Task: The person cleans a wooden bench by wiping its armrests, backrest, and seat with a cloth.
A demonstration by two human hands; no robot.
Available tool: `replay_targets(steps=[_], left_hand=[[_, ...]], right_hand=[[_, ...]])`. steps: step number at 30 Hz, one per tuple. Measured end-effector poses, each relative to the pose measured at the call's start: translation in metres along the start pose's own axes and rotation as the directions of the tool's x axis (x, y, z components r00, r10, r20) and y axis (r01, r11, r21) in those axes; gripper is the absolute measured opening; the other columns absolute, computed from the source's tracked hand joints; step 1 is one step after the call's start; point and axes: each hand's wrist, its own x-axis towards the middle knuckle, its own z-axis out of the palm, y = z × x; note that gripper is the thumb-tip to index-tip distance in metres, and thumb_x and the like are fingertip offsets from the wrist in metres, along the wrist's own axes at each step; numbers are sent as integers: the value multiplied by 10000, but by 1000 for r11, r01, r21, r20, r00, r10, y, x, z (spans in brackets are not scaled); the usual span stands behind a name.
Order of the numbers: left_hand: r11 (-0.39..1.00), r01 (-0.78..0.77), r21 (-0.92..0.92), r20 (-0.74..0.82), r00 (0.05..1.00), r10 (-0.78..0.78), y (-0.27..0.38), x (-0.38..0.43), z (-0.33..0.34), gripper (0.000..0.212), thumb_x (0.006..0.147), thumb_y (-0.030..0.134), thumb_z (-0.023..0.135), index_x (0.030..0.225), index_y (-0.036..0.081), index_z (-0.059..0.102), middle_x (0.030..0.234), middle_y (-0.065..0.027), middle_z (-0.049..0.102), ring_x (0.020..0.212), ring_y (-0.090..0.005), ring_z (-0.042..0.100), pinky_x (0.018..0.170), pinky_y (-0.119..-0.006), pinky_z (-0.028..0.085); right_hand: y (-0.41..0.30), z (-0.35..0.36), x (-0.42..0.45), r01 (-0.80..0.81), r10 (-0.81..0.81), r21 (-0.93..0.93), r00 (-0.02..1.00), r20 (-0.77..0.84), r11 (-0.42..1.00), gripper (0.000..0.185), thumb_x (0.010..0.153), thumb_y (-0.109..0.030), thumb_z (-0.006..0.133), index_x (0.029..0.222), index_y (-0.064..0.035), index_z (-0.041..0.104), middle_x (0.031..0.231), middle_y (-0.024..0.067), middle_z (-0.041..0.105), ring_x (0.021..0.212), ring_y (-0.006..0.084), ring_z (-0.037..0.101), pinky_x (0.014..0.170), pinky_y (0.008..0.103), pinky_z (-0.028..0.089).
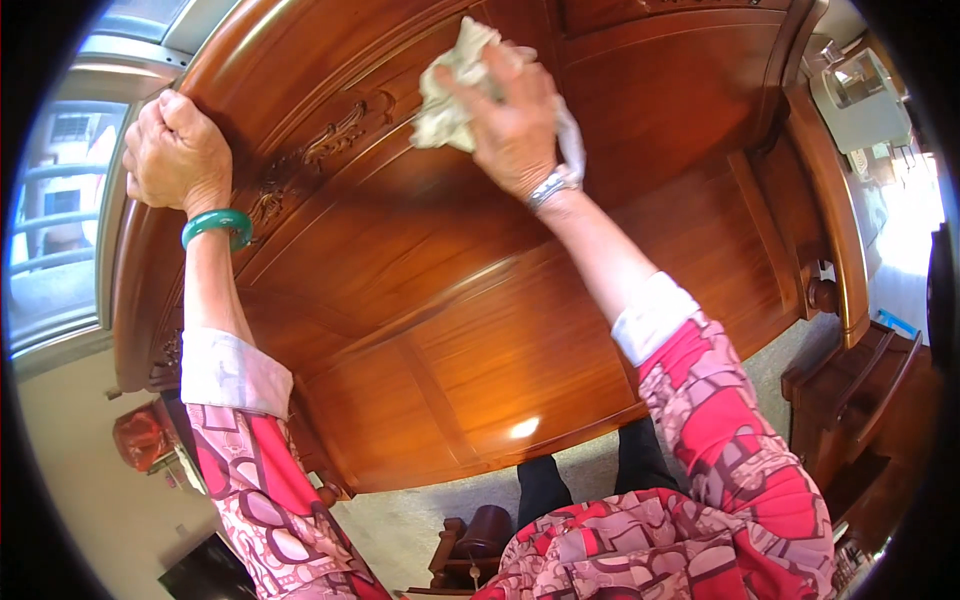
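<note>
A carved, varnished wooden bench (390,255) fills the middle, its back towards the window side. My left hand (180,154), a green bangle on its wrist, is curled over the top rail (142,262) of the back. Flat against the upper back panel, my right hand (517,124) presses a crumpled pale cloth (450,112); the hand looks slightly blurred. A silver bracelet (551,184) circles that wrist. Carved scrollwork (337,135) runs along the back between my hands.
A window (60,202) adjoins the bench on the left. Small dark wooden furniture (847,390) stands at the right, and a wooden piece (480,536) is behind my legs. A red object (141,435) sits at the lower left. At upper right is a grey appliance (862,101).
</note>
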Motion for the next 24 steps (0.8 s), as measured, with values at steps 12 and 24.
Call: replay_targets(steps=[12, 24], left_hand=[[849, -32, -527, -33, 999, 17, 29, 11, -41, 341, 893, 326, 504, 1066, 40, 574, 961, -151, 617, 898, -293, 574, 795, -401, 440], [825, 517, -227, 507, 786, -354, -164, -186, -53, 381, 741, 389, 747, 776, 34, 614, 778, -91, 574, 671, -229, 513, 636, -380, 433]], right_hand=[[-42, 51, -14, -284, 359, 294, 901, -245, 913, 752, 686, 60, 581, 1378, -178, 407, 1341, 226, 351, 1193, 397, 402, 975, 402, 391], [-145, 70, -27, -153, 150, 188, 988, 30, 970, 347, 718, -117, 609, 1058, -174, 570, 1024, 198, 486, 795, 351, 602, 590, 436, 530]])
